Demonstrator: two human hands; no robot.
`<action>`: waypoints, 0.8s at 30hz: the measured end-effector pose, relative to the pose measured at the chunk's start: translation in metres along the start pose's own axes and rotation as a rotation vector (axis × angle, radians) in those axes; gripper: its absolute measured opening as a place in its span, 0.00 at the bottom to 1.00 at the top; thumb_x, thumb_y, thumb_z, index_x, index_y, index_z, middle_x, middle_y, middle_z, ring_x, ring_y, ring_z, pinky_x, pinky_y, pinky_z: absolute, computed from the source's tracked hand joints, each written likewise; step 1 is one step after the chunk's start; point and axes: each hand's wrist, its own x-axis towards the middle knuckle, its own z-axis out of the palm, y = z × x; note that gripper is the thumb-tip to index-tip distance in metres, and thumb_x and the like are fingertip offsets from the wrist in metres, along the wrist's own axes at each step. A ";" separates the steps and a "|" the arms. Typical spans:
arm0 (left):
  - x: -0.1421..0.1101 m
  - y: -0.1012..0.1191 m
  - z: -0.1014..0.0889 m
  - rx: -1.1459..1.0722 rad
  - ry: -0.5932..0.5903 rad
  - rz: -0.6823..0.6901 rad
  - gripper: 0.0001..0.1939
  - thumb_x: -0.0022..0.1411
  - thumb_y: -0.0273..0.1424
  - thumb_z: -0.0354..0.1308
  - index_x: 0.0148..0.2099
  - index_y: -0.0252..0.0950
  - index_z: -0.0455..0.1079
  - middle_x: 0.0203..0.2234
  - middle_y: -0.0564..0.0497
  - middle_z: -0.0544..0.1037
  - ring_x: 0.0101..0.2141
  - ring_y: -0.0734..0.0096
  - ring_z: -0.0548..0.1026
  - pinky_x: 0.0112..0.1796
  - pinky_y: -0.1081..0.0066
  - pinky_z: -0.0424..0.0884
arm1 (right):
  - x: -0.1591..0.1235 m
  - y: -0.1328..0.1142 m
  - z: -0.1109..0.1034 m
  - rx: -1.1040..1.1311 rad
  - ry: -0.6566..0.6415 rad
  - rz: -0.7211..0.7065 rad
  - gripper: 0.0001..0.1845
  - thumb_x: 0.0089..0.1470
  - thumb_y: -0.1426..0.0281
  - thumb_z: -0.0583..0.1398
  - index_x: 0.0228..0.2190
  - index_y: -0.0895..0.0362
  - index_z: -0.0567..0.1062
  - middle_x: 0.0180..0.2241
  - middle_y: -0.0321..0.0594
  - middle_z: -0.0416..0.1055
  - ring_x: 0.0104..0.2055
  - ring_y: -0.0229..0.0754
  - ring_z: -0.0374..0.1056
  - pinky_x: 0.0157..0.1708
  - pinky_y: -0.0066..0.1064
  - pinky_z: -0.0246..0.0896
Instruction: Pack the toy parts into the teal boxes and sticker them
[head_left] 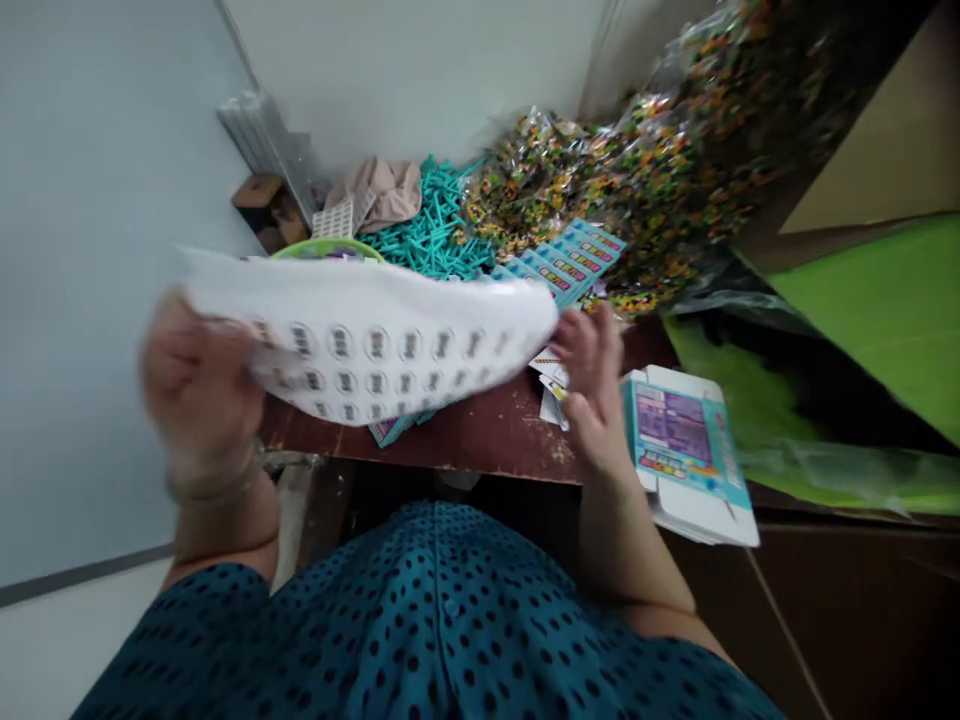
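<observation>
Left hand (201, 385) with fingers closed on a white sticker sheet (375, 335) held up over the brown desk (480, 440), right hand (596, 385) fingers spread loose, touching small cards (551, 385), flat blue box (686, 445) beside it, teal sticks (431, 225) farther back

Left hand (199, 385) holds a sticker sheet (375, 340) above the table (480, 440).
</observation>
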 end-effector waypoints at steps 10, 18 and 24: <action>-0.127 -0.097 -0.046 0.282 -0.103 -0.432 0.18 0.63 0.45 0.66 0.45 0.38 0.69 0.29 0.54 0.78 0.25 0.73 0.75 0.27 0.76 0.71 | -0.084 0.050 0.041 0.703 -0.095 0.747 0.42 0.58 0.46 0.63 0.67 0.39 0.58 0.48 0.39 0.78 0.39 0.44 0.77 0.33 0.35 0.74; -0.168 -0.086 -0.039 0.463 -0.255 -0.466 0.22 0.63 0.35 0.62 0.58 0.37 0.77 0.37 0.47 0.84 0.31 0.70 0.78 0.31 0.74 0.71 | -0.120 0.072 0.019 0.370 -0.068 0.581 0.16 0.53 0.61 0.70 0.45 0.46 0.83 0.40 0.36 0.79 0.35 0.40 0.71 0.32 0.30 0.68; -0.165 -0.088 -0.050 0.349 -0.280 -0.695 0.17 0.54 0.34 0.67 0.46 0.35 0.83 0.33 0.49 0.85 0.27 0.71 0.77 0.27 0.75 0.69 | -0.115 0.062 0.002 0.302 -0.165 0.498 0.12 0.55 0.58 0.68 0.41 0.47 0.86 0.39 0.38 0.78 0.39 0.41 0.71 0.34 0.31 0.67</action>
